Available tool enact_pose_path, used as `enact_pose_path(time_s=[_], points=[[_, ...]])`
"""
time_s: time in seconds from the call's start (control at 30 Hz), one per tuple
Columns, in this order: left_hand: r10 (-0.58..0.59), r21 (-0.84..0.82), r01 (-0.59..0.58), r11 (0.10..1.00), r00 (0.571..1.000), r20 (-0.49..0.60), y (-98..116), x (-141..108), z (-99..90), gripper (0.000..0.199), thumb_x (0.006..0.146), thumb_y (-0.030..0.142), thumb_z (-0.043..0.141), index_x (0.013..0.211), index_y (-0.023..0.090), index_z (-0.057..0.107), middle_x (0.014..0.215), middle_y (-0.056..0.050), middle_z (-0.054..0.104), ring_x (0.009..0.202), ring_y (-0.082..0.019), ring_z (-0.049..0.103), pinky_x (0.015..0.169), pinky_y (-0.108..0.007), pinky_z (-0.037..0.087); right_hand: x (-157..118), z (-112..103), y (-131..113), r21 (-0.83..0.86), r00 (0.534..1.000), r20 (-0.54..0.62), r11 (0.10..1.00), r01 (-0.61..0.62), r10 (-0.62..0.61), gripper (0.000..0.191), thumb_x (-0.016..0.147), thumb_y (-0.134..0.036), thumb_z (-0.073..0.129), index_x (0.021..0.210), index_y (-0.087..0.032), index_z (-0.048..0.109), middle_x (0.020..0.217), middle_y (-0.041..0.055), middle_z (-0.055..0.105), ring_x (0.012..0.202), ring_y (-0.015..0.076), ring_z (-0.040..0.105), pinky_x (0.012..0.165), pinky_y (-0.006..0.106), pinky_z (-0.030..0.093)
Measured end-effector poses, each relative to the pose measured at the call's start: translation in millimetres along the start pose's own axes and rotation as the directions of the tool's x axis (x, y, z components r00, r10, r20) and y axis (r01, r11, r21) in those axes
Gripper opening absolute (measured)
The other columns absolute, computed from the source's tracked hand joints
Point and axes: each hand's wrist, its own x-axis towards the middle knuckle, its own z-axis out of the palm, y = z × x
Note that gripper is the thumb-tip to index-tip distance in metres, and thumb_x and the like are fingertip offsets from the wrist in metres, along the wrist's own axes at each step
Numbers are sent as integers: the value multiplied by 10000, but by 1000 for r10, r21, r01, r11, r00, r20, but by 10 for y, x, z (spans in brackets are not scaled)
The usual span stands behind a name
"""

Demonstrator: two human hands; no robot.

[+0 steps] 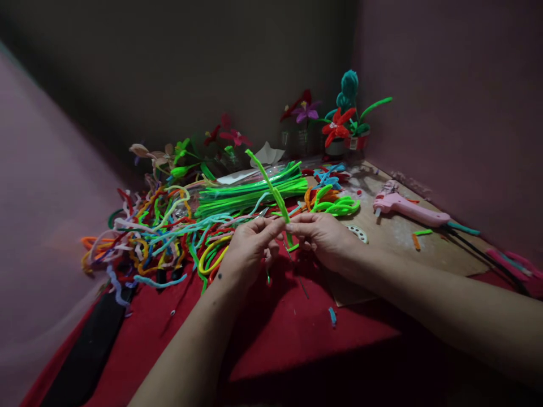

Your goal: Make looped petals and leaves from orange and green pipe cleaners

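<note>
My left hand (pixel 251 244) and my right hand (pixel 326 242) meet above the red cloth, fingertips almost touching. Between them they pinch a bright green pipe cleaner (pixel 271 189), which looks folded or doubled and leans up to the left. A short green end shows under my right fingers. From beneath my left fingers a thin dark wire or stick (pixel 300 278) slants down to the right; what it joins is hidden. Behind my hands lies a bundle of green pipe cleaners (pixel 254 189) in clear plastic.
Tangled pipe cleaners (pixel 156 226) of many colours spread on the left. A pink glue gun (pixel 411 209) lies on a board (pixel 382 249) at right, its cable trailing off. Pipe-cleaner flowers (pixel 337 129) stand along the back wall. A black strip-like object (pixel 91 345) rests front left.
</note>
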Motion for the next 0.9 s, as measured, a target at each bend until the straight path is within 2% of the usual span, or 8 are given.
enact_pose_path(time_s=[0.1, 0.23, 0.37, 0.57, 0.77, 0.9], points=[[-78, 72, 72, 995, 992, 95, -29, 1, 11, 249, 672, 360, 666, 653, 136, 561, 421, 32, 518, 301, -45, 376, 315, -165, 254, 15, 8, -8, 93, 998, -57, 995, 24, -18, 196, 569, -234, 743, 631, -128, 589, 505, -39, 484, 416, 42, 345, 384, 212, 202], [-101, 127, 90, 988, 991, 84, -36, -15, 56, 229, 697, 330, 642, 630, 127, 561, 413, 21, 530, 285, -39, 358, 293, -155, 231, 5, 30, -37, 187, 999, -50, 982, -4, 13, 197, 594, -188, 731, 591, -128, 543, 495, -34, 483, 430, 60, 418, 405, 209, 283], [-96, 20, 94, 995, 979, 178, -55, -10, 25, 200, 716, 303, 628, 647, 125, 569, 451, 24, 539, 313, -37, 403, 298, -137, 276, -16, 68, -78, 286, 995, -25, 954, -87, 99, 178, 679, -101, 642, 579, -132, 497, 517, -29, 485, 438, 63, 437, 435, 217, 331], [-148, -173, 226, 959, 915, 374, -108, 44, -62, 151, 683, 230, 639, 634, 122, 546, 518, 23, 562, 298, -27, 395, 275, -141, 320, -50, 105, -123, 371, 984, 53, 911, -179, 172, 149, 708, -32, 561, 605, -133, 522, 515, -29, 496, 434, 82, 467, 447, 237, 366], [-141, -91, 173, 981, 950, 279, -99, 50, -44, 173, 697, 238, 640, 611, 127, 539, 499, 20, 569, 304, -43, 416, 280, -149, 329, -18, 47, -69, 302, 998, 45, 952, -46, 34, 130, 664, -100, 641, 565, -110, 557, 489, -33, 483, 409, 47, 388, 409, 208, 266], [-146, -17, 155, 988, 956, 253, -96, 26, -35, 198, 698, 275, 646, 596, 141, 541, 400, 37, 516, 292, -57, 402, 295, -158, 314, -19, 45, -78, 279, 1000, 24, 960, -21, 15, 125, 628, -133, 676, 572, -111, 567, 500, -29, 496, 426, 48, 379, 419, 212, 244]])
